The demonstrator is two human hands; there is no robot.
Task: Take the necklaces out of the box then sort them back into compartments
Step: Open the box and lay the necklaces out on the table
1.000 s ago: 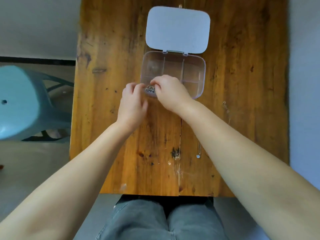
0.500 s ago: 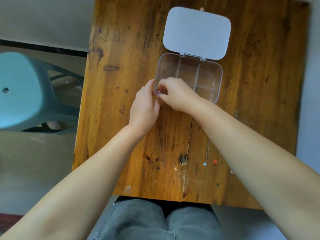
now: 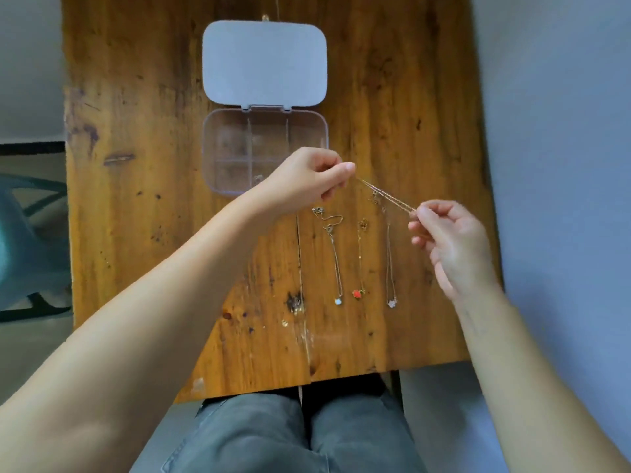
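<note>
We see our left hand raised over the middle of the wooden worktop, its fingers pinched on one end of a thin chain necklace; our right hand is nearer the worktop's right edge, its fingers pinched on the other end, so the chain runs taut between the two hands, clear of the surface.

The clear plastic compartment box sits toward the far edge of the worktop, its pale lid swung open and lying flat beyond it; the compartments we can see look empty, though our left hand covers the near right part of the box.

Three more necklaces lie straightened side by side on the worktop between the box and the near edge, right of the centre seam; the one with a white pendant is leftmost, its chain looped at the far end; the one with a red pendant is in the middle; the one with a pale pink pendant is rightmost, just beside our right wrist; all three pendants point toward the near edge.
</note>
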